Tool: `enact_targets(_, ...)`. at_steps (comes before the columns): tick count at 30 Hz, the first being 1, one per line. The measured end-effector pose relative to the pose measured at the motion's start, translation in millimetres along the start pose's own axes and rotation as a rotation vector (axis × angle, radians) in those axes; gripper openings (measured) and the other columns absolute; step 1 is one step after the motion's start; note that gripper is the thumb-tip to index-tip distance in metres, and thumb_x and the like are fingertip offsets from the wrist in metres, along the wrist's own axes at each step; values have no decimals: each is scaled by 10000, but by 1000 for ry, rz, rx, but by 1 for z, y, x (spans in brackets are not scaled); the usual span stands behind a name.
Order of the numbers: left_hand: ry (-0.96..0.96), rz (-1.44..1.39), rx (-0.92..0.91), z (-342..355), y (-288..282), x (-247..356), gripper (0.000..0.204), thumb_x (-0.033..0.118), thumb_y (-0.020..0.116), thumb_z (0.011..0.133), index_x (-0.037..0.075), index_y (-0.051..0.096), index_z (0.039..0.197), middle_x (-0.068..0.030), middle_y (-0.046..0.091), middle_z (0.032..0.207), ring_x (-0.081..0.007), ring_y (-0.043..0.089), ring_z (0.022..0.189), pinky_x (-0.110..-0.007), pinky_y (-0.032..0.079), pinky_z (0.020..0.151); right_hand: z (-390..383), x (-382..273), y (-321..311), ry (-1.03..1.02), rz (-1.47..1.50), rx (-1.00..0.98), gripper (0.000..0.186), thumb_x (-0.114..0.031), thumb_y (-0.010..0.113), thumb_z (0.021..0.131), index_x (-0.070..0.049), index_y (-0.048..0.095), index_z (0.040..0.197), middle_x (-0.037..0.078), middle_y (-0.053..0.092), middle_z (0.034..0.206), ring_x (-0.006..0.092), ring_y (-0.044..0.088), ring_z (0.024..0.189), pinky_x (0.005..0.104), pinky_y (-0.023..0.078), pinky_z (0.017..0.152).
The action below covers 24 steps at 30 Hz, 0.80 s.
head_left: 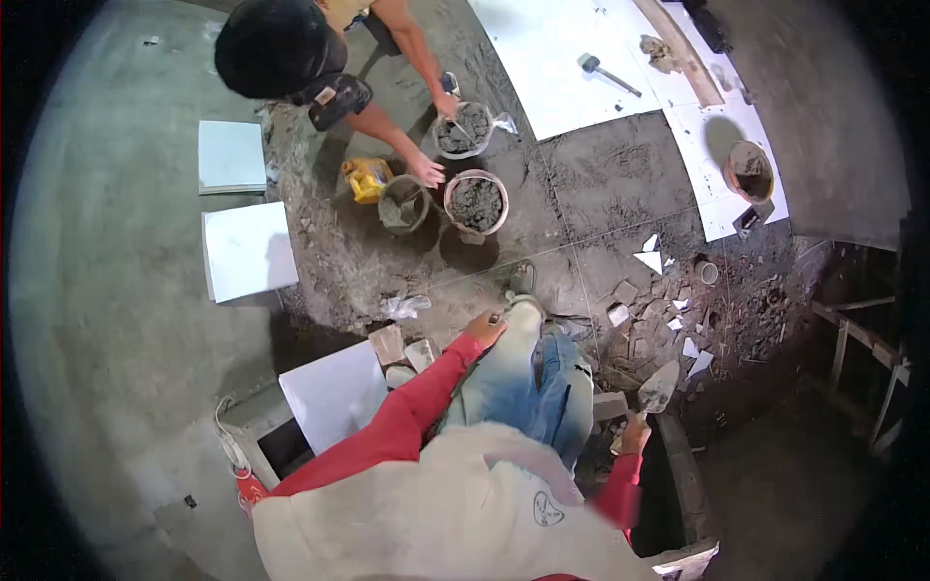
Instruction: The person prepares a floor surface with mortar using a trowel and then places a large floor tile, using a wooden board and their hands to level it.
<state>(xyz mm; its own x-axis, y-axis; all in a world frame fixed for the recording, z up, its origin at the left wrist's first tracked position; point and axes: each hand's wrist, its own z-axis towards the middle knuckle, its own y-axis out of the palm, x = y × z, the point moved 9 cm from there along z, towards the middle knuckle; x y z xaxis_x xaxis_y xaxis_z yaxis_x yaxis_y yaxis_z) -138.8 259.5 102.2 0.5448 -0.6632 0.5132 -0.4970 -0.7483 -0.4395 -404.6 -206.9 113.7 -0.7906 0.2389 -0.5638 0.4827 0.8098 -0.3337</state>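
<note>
My left hand, at the end of a red sleeve, rests by my left knee with curled fingers; what they hold, if anything, is too small to make out. At lower right my right hand grips a mortar-smeared trowel, blade pointing up. Beyond my knees stand a pink-rimmed bucket of mortar, a dull bucket and a yellow jug. A co-worker bends over them, one hand at a tool in a pale bucket, the other hand between the buckets.
White tiles lie upper right, stacked at left and beside my left arm. Another bucket, a mallet, tile shards and a cup sit rightward. An opening with wooden framing lies at far right.
</note>
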Motion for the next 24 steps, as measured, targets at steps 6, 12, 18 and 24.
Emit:
enact_targets(6,89,242,343,141,-96,-58,584,385,679,883,-7,559,1299,-221,627,1278,-377,603,1179,-441,461,1023,16,-50,97,86,43,-133,134,-184,660,920,-52,680,937,0,584,704,74,529,561,245,445,452)
enact_targets(12,-45,169,554,363,-183,-85,775,346,712,879,-85,396,1441,-274,437,1486,-404,433,1375,-444,347,1137,-21,-4,213,233,-111,-176,200,-285,592,985,-113,627,1083,10,614,774,126,578,628,299,484,527)
enact_targets(18,0,133,326,547,-274,-152,845,461,778,807,-77,479,1386,-279,543,1373,-393,512,1283,-461,369,1096,-71,60,307,182,-342,-479,179,-254,552,965,-128,598,1083,14,612,816,153,578,727,304,491,583)
enact_targets(24,392,513,497,488,-170,-99,610,395,679,911,-78,573,1281,-285,605,1272,-386,615,1131,-477,432,1023,-97,136,294,661,468,-187,540,-228,736,903,-95,465,1351,45,648,874,143,599,633,294,493,533)
